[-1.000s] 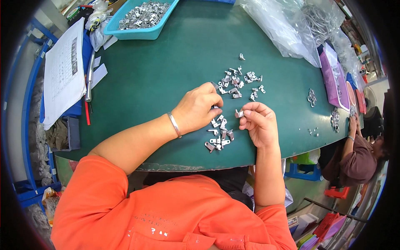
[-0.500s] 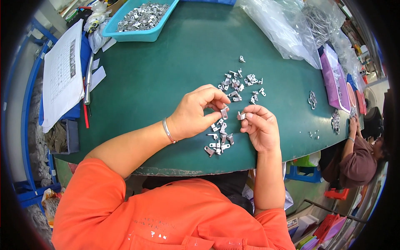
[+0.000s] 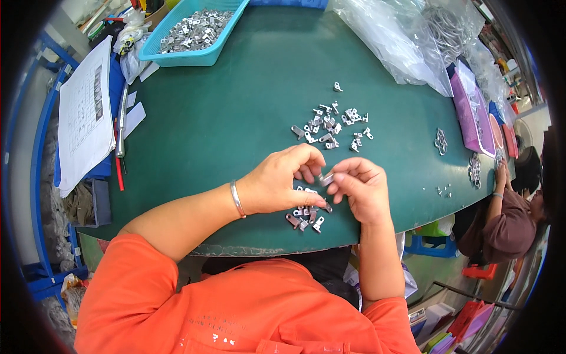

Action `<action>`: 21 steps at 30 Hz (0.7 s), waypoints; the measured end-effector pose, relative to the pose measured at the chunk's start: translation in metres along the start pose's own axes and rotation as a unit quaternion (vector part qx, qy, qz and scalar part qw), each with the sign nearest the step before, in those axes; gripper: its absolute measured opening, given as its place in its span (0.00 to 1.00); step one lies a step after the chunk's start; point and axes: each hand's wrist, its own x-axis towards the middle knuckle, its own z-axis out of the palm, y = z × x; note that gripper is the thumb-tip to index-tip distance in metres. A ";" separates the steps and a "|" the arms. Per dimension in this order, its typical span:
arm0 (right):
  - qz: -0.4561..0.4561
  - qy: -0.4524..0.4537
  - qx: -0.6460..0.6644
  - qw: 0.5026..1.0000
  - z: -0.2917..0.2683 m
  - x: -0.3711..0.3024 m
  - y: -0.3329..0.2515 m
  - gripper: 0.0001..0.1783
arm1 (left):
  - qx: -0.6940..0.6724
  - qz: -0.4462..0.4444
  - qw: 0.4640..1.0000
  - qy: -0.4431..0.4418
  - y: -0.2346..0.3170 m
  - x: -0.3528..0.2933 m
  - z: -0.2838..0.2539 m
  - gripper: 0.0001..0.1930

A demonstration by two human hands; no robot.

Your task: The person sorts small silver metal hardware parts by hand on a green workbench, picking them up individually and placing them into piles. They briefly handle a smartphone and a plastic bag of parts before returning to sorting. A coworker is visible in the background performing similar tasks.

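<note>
My right hand (image 3: pixel 362 190) pinches a small silver metal bracket (image 3: pixel 328 180) between thumb and fingers. Close beside it is my left hand (image 3: pixel 277 182), its thumb and forefinger spread apart, with no piece visible between them. The left thumb lies over a near pile of similar small brackets (image 3: pixel 303 221), partly hiding it, and its tip is next to one bracket (image 3: pixel 328 206). Beyond both hands lies a looser group of bent brackets with holes (image 3: pixel 328 143). One lone bracket (image 3: pixel 337 87) sits farther out.
A turquoise basket (image 3: pixel 203 58) of brackets stands far left on the green table (image 3: pixel 253 88). Papers (image 3: pixel 85 112) and a metal tool (image 3: pixel 122 127) lie left. Plastic bags (image 3: pixel 392 41), a purple basket (image 3: pixel 471 121) and metal rings (image 3: pixel 441 141) are right, where a co-worker (image 3: pixel 504 230) sits.
My left hand has moved nearer to me, its thumb now over the near pile. The bracket it pinched is no longer seen there. My right hand has shifted slightly left with its bracket.
</note>
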 end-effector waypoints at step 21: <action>0.019 0.129 -0.032 0.991 0.007 0.009 -0.009 0.07 | 0.020 -0.009 0.994 0.104 -0.009 0.003 -0.001 0.08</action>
